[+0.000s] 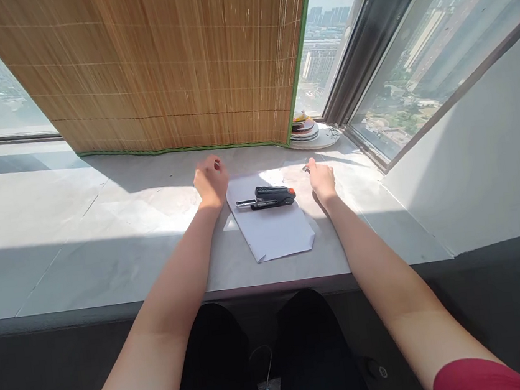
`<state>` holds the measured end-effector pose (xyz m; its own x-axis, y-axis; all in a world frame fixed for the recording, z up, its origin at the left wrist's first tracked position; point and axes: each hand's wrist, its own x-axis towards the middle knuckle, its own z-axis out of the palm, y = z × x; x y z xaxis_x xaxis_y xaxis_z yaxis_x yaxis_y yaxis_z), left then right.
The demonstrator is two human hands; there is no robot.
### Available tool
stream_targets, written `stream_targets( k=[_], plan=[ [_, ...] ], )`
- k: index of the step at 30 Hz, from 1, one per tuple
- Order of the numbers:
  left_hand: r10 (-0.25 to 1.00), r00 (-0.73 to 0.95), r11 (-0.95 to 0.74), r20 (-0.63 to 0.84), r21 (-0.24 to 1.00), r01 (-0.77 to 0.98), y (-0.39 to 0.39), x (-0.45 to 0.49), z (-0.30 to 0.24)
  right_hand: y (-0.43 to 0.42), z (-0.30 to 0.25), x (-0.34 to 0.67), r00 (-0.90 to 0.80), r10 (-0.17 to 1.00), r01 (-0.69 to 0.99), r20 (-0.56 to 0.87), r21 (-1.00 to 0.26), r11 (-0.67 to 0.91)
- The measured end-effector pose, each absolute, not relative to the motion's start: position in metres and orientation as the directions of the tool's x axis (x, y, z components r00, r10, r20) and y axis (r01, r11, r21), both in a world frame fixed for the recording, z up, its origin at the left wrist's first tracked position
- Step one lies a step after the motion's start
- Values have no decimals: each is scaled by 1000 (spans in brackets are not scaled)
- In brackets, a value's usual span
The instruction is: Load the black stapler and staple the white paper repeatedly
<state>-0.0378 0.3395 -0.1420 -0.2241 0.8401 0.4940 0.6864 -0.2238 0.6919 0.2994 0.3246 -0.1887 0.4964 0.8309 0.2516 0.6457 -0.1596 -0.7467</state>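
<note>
The pale stone bench point(82, 240) is smooth, flat and half in hard sunlight. Behind it hangs a blind point(155, 63) of thin bamboo slats with a green edge.

A white sheet of paper point(276, 234) lies askew between the arms, its near right corner folded. It is loose on slick stone and close to the front edge, so I judge a nudge from either wrist could slide it off.

The left hand point(211, 182) rests just left of the sheet, fingers curled in, with nothing visible in them. The right hand point(323, 179) lies at the sheet's far right corner, fingers drawn toward a small dark piece point(306, 168). Whether they grip it, I cannot tell.

The black plastic stapler point(273, 196), orange-tipped, lies on the sheet's upper part with a thin metal strip jutting left. Staples might spill if it is bumped.
</note>
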Motion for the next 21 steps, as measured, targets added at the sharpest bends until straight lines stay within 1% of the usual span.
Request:
stream_targets(
  k=[1, 2, 3, 4, 5, 6, 7, 8, 9, 10, 12, 14, 16, 19, 21],
  plan=[
    [819, -295, -100, 492, 629, 771, 336, -44, -139, 323, -186, 296, 530, 814, 630, 238, -753, -189],
    [807, -363, 29, 466, 582, 813, 333, -51, -137, 321, -183, 293, 541, 801, 620, 256, -765, -174],
    [808, -421, 148, 413, 549, 823, 332, -58, -136, 318, -179, 289, 516, 800, 619, 306, -779, -101],
    [818, -464, 246, 339, 524, 816, 333, -65, -136, 314, -174, 284, 438, 817, 621, 376, -783, 27],
    [834, -486, 312, 259, 505, 805, 334, -71, -137, 310, -170, 280, 312, 839, 611, 445, -771, 181],
    [852, -486, 344, 194, 494, 799, 338, -77, -140, 305, -165, 275, 146, 859, 578, 490, -747, 328],
    [868, -469, 340, 161, 494, 800, 341, -81, -143, 301, -161, 271, -41, 867, 527, 497, -726, 441],
    [882, -444, 312, 161, 507, 804, 346, -85, -148, 297, -158, 266, -221, 857, 474, 466, -716, 512],
    [890, -416, 265, 187, 530, 805, 350, -87, -152, 293, -155, 262, -366, 834, 440, 414, -712, 547],
    [893, -391, 214, 222, 556, 803, 353, -88, -157, 289, -152, 258, -465, 809, 431, 358, -707, 561],
    [894, -356, 134, 273, 596, 792, 359, -88, -166, 285, -149, 253, -555, 785, 457, 275, -688, 564],
    [899, -329, 83, 290, 624, 777, 363, -84, -171, 283, -149, 249, -549, 799, 507, 244, -663, 551],
    [910, -268, -10, 316, 662, 749, 365, -76, -172, 284, -150, 247, -496, 831, 559, 252, -640, 527],
    [892, -82, -293, 444, 709, 641, 367, -57, -168, 289, -154, 247, -409, 867, 621, 283, -610, 492],
    [846, 57, -472, 531, 693, 544, 367, -44, -165, 292, -157, 248, -372, 880, 637, 296, -608, 474]
  ],
)
